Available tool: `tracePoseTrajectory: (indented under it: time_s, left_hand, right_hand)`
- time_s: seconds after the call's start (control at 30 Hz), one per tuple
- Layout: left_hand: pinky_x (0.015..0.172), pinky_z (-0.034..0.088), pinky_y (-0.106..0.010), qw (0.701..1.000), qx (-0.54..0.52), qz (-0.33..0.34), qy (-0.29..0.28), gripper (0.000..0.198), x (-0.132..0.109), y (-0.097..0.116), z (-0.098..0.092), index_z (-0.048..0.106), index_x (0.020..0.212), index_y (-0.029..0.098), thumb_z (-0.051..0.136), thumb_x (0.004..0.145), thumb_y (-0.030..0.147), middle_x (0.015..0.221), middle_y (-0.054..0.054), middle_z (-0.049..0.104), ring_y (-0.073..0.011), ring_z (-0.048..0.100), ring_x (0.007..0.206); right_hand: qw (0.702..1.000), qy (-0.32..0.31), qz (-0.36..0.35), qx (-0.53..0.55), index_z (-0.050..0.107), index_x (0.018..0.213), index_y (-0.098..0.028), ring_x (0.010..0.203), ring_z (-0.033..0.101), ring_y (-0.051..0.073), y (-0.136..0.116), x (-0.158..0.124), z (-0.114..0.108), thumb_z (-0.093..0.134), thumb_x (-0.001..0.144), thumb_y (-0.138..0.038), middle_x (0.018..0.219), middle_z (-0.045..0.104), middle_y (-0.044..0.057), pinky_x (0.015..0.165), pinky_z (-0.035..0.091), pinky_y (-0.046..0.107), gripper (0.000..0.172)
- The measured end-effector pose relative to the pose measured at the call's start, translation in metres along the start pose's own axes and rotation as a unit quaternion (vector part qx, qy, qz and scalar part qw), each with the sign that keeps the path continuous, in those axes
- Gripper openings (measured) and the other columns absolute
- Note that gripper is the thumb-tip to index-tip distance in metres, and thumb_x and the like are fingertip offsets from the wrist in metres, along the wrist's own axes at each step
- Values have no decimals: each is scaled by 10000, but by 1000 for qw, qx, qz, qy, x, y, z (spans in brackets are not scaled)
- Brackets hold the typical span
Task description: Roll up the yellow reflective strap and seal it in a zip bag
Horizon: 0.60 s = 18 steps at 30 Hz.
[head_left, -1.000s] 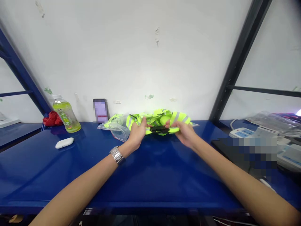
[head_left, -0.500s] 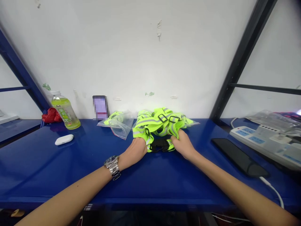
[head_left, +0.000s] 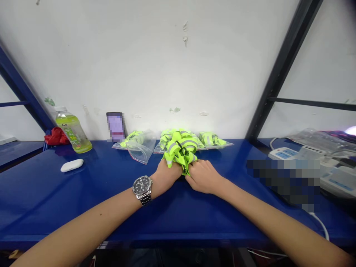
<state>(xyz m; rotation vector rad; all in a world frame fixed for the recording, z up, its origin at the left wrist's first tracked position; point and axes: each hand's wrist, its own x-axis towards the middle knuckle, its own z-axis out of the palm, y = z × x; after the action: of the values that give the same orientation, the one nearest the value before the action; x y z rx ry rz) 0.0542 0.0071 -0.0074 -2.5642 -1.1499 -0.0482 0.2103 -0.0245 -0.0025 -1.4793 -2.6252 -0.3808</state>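
Note:
A neon-yellow reflective vest made of straps with grey stripes is bunched up between my hands over the middle of the table. My left hand, with a metal watch on the wrist, is closed around its left side. From the right, my right hand grips the other side, its knuckles close to the left hand. The fingertips of both hands are hidden in the fabric. Clear zip bags with more yellow strap material lie behind: a left bag and a right bag.
On the blue table stand a drink bottle, a white earbud case and a propped phone. A red bundle sits at far left. At right are a blurred dark phone and a white power strip.
My hands have come together, gathering the vest into a tighter bunch. The black buckle that showed between them is now hidden. More of the right bag shows behind.

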Motion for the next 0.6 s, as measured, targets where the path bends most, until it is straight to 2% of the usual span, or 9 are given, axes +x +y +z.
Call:
tracePoseTrajectory:
  time_s: [0.1,0.2,0.33,0.43,0.53,0.6]
  left_hand:
    - [835,480,-425,1000,13,7,4,386,3,3,-6,607,1007,62,331,792,-102,968,-172,648,-288,601,973]
    - [834,471,-419,999,12,39,6,351,2,2,-11,603,1025,85,373,804,-61,1022,-173,638,-297,590,989]
    - [744,475,-357,996,-7,91,-2,227,0,-5,-13,621,893,104,456,781,-5,911,-149,647,-263,607,835]
    - [690,461,-323,992,-50,117,-8,181,0,-11,-17,619,878,101,478,780,44,883,-148,646,-238,597,760]
    - [612,435,-285,986,-125,90,-65,204,-5,-14,-28,610,967,114,479,811,132,946,-132,649,-208,590,716]
    - [527,400,-270,976,-172,54,-119,205,-11,-15,-38,610,946,136,482,842,258,896,-99,654,-182,568,617]
  right_hand:
    - [1000,-1,-25,6,642,833,-151,791,634,272,0,-1,-2,394,910,-460,877,676,128,592,398,305,404]
    - [999,-2,-37,19,652,888,-147,820,634,276,3,0,0,292,925,-610,909,681,146,606,410,304,588]
    - [998,0,-50,27,645,962,-150,904,629,278,8,1,7,282,974,-493,970,681,154,657,422,303,500]
    - [999,-2,-43,26,641,935,-144,874,632,272,11,-1,10,306,982,-387,930,679,151,648,419,301,416]
    - [999,-1,-45,19,642,919,-147,836,631,264,12,-2,9,338,965,-325,910,673,147,615,406,296,355]
    - [999,-1,-49,13,645,882,-153,826,626,260,11,-3,7,351,949,-285,898,667,143,593,395,293,329]
